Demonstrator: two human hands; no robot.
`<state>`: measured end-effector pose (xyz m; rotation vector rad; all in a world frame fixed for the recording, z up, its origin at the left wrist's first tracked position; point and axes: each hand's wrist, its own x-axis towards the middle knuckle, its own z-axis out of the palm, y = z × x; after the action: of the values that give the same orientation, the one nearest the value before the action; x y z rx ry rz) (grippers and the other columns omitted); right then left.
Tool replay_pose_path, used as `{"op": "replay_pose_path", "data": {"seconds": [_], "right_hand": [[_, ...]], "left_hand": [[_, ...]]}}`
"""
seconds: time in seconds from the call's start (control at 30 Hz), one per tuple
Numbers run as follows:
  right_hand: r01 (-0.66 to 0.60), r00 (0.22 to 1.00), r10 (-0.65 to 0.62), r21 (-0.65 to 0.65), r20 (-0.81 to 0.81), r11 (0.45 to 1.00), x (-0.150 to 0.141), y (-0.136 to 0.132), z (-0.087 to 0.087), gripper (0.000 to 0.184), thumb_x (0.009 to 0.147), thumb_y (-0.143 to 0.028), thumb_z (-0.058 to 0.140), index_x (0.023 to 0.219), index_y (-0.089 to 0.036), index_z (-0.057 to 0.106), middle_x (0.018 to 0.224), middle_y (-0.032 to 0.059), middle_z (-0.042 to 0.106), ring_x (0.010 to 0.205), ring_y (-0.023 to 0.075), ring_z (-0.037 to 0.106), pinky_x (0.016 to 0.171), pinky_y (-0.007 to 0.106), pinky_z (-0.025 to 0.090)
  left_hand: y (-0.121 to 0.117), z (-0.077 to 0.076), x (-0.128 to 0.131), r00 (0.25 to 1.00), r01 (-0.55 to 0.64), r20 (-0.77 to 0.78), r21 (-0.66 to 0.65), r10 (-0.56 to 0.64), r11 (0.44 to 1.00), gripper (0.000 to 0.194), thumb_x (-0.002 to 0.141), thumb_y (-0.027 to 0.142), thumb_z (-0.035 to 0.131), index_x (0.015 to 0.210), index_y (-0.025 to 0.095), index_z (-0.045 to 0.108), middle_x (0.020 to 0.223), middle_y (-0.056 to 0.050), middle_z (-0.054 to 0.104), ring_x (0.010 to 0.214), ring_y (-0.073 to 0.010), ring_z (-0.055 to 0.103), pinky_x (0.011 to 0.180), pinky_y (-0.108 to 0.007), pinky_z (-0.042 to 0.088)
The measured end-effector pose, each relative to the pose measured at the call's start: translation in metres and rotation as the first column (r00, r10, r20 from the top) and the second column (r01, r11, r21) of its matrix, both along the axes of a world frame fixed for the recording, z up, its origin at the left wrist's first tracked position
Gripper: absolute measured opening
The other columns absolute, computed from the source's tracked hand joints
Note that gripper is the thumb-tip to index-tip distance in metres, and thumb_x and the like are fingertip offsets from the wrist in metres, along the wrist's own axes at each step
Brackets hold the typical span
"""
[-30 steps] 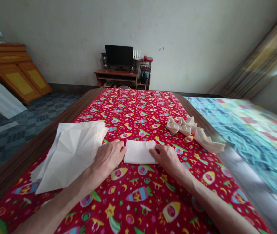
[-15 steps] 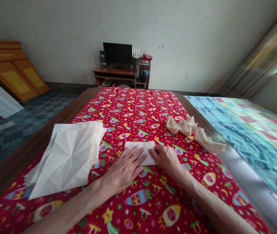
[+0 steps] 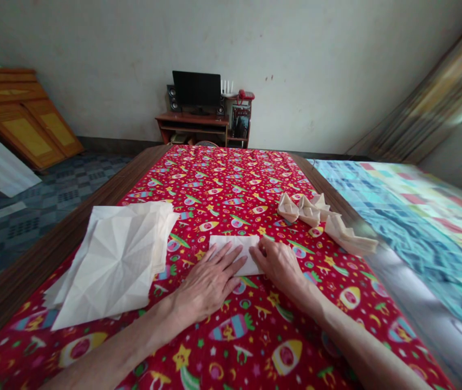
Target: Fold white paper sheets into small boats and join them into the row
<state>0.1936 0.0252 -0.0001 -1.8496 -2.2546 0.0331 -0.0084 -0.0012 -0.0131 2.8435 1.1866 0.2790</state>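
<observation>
A white sheet of paper (image 3: pixel 231 241), folded into a small rectangle, lies on the red patterned tablecloth in front of me. My left hand (image 3: pixel 214 276) rests flat over its left part, fingers spread and pressing it down. At the paper's right edge is my right hand (image 3: pixel 277 262), its fingers curled and closed on that edge; the fingertips are partly hidden. To the left lies a stack of creased paper sheets (image 3: pixel 112 260), the top one marked with folds radiating from its middle. Several folded paper pieces (image 3: pixel 310 211) stand at the right, with another folded piece (image 3: pixel 348 237) nearer me.
The tablecloth (image 3: pixel 222 200) covers a table with a dark wooden edge (image 3: pixel 121 189). A bed (image 3: pixel 409 227) adjoins on the right. Against the far wall is a desk (image 3: pixel 192 120) with a monitor (image 3: pixel 197 91). A wooden cabinet (image 3: pixel 27 119) stands at the left.
</observation>
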Motion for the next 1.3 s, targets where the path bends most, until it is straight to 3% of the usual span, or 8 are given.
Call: {"op": "replay_pose_path", "data": {"seconds": [0.13,0.27,0.33,0.57,0.83,1.07,1.2,1.3], "right_hand": [[-0.089,0.991,0.061,0.247,0.121,0.965,-0.002,-0.018,0.006,0.023,0.093,-0.023,0.041,0.098,-0.015,0.062,0.079,0.0083,0.067,0.070,0.0197,0.060,0.056,0.027,0.038],[-0.445,0.895,0.434,0.276,0.100,0.852,-0.016,-0.048,0.004,0.036,0.091,-0.011,0.036,0.119,-0.011,0.057,0.112,0.0151,0.065,0.101,0.0231,0.060,0.079,0.033,0.051],[-0.523,0.850,0.519,0.278,0.092,0.806,-0.021,-0.059,-0.005,0.041,0.092,-0.016,0.037,0.129,-0.008,0.051,0.131,0.0166,0.055,0.124,0.0272,0.047,0.098,0.043,0.045],[-0.575,0.818,0.564,0.119,0.115,0.810,0.001,-0.066,-0.020,0.066,0.094,-0.044,0.041,0.142,0.000,0.032,0.148,0.0217,0.027,0.139,0.0282,0.023,0.109,0.043,0.036],[-0.525,0.851,0.520,0.117,0.074,0.843,0.017,-0.073,-0.018,0.059,0.094,-0.039,0.043,0.142,-0.006,0.034,0.146,0.0176,0.032,0.138,0.0261,0.025,0.109,0.044,0.036],[-0.464,0.886,0.454,0.218,0.094,0.859,0.016,-0.077,-0.016,0.049,0.094,-0.034,0.045,0.134,-0.006,0.047,0.137,0.0175,0.047,0.130,0.0265,0.042,0.106,0.043,0.040],[-0.422,0.903,0.427,0.280,0.046,0.862,0.005,-0.061,-0.011,0.031,0.096,-0.028,0.040,0.113,-0.015,0.064,0.114,0.0120,0.067,0.111,0.0225,0.060,0.105,0.045,0.039],[-0.425,0.902,0.430,0.257,0.039,0.868,-0.004,-0.038,-0.010,0.030,0.097,-0.028,0.040,0.111,-0.015,0.063,0.114,0.0115,0.066,0.109,0.0217,0.060,0.107,0.047,0.034]], "left_hand": [[-0.002,-0.001,0.000,1.000,0.003,0.020,0.035,-0.003,0.999,0.045,0.099,0.039,0.029,0.141,0.025,0.035,0.150,-0.002,0.034,0.140,-0.0226,0.024,0.113,-0.046,0.023],[-0.003,-0.003,0.000,1.000,0.005,0.029,0.054,-0.007,0.999,0.043,0.099,0.034,0.029,0.140,0.023,0.037,0.151,-0.003,0.032,0.141,-0.0222,0.022,0.113,-0.044,0.023],[-0.003,-0.004,-0.001,1.000,0.004,0.024,0.058,-0.005,0.998,0.044,0.099,0.033,0.029,0.141,0.022,0.036,0.151,-0.004,0.030,0.142,-0.0220,0.019,0.113,-0.043,0.022],[-0.004,-0.003,-0.001,0.999,-0.034,0.004,0.045,0.034,0.998,0.050,0.098,0.039,0.029,0.143,0.016,0.032,0.152,-0.006,0.028,0.141,-0.0205,0.021,0.114,-0.040,0.021],[-0.016,-0.002,-0.017,1.000,-0.020,-0.010,0.077,0.021,0.997,0.049,0.098,0.040,0.031,0.142,0.018,0.034,0.151,-0.006,0.030,0.140,-0.0202,0.025,0.114,-0.042,0.022],[-0.034,0.000,-0.043,0.999,-0.029,-0.027,0.103,0.032,0.994,0.049,0.098,0.037,0.031,0.144,0.020,0.030,0.151,-0.004,0.030,0.139,-0.0185,0.027,0.116,-0.041,0.019],[-0.032,0.001,-0.038,0.997,-0.069,-0.030,0.081,0.072,0.994,0.049,0.098,0.041,0.029,0.141,0.018,0.035,0.150,-0.006,0.032,0.139,-0.0198,0.028,0.114,-0.043,0.021],[-0.018,0.001,-0.024,0.997,-0.070,-0.022,0.060,0.072,0.996,0.049,0.099,0.041,0.026,0.141,0.019,0.036,0.149,-0.006,0.034,0.139,-0.0199,0.028,0.114,-0.044,0.022]]}}
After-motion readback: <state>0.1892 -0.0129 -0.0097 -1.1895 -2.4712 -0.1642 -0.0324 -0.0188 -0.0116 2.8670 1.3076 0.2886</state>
